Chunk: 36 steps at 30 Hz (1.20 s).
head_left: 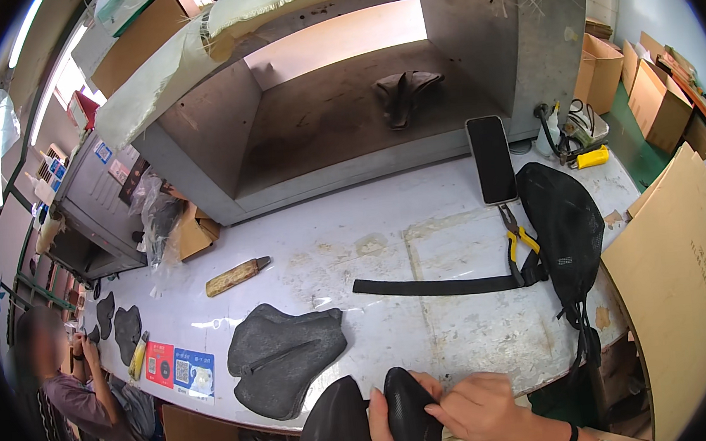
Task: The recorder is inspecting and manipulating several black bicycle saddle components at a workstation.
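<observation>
Both hands met at the near table edge (548,375). Our left hand (379,424) was wrapped around a glossy black saddle-shaped shell (408,419), fingers curled behind it; our right hand (480,409) pinched its right rim between thumb and fingers. A second black shell (336,429) leaned just beside it. We judged the work mid-course: two grey shaped pads (285,360) lay stacked and untouched on the table, and another dark piece (405,92) sat inside the open grey booth (320,115). Yellow-handled pliers (521,244), a black strap (433,285), a phone (492,160) and a mesh bag (565,229) crowded the right; the centre lay open. A cardboard sheet (681,277) closed the right side.
</observation>
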Each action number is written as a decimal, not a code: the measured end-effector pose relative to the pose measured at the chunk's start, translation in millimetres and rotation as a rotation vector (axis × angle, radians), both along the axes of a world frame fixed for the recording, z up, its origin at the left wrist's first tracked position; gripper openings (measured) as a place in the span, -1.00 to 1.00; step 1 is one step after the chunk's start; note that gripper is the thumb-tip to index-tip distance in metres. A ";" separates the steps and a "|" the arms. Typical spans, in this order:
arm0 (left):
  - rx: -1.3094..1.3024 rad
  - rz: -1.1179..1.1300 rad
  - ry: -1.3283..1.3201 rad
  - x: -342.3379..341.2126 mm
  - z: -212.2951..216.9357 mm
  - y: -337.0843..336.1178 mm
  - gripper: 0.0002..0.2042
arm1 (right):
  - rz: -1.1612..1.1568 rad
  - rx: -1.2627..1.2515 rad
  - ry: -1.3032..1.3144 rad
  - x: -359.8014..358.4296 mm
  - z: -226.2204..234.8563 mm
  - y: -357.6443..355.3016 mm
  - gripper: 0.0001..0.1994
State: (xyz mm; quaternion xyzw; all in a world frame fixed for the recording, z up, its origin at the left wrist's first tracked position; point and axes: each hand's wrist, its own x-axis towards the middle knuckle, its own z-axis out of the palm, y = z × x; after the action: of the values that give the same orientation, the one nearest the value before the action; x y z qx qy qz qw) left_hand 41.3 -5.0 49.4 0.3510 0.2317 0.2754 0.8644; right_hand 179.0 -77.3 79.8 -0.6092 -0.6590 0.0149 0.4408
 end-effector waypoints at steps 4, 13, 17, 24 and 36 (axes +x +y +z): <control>-0.460 -0.293 -0.702 5.4 -19.9 9.4 -0.26 | 0.094 0.043 0.385 -14.7 -2.3 -1.2 -0.71; -0.222 -0.068 -0.362 -2.1 -22.4 3.0 -0.29 | -0.031 -0.289 1.400 -18.9 0.2 3.9 -0.79; -0.104 0.053 -0.179 -9.0 -21.9 0.5 -0.31 | -0.236 -0.019 0.515 -21.8 -9.9 3.5 -0.82; -0.114 -0.108 0.130 -10.0 32.4 5.6 -0.36 | -0.186 -0.171 0.677 -24.6 2.9 8.6 -0.83; 0.239 -0.147 0.162 -11.5 15.8 24.5 -0.32 | -0.044 -0.282 1.021 -1.0 11.9 -2.1 -0.80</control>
State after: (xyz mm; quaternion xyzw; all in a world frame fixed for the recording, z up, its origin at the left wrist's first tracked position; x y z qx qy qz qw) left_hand 29.8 19.5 65.2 0.4885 0.2398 0.2080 0.8128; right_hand 178.0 -79.3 91.8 -0.5914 -0.3394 0.3887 0.6197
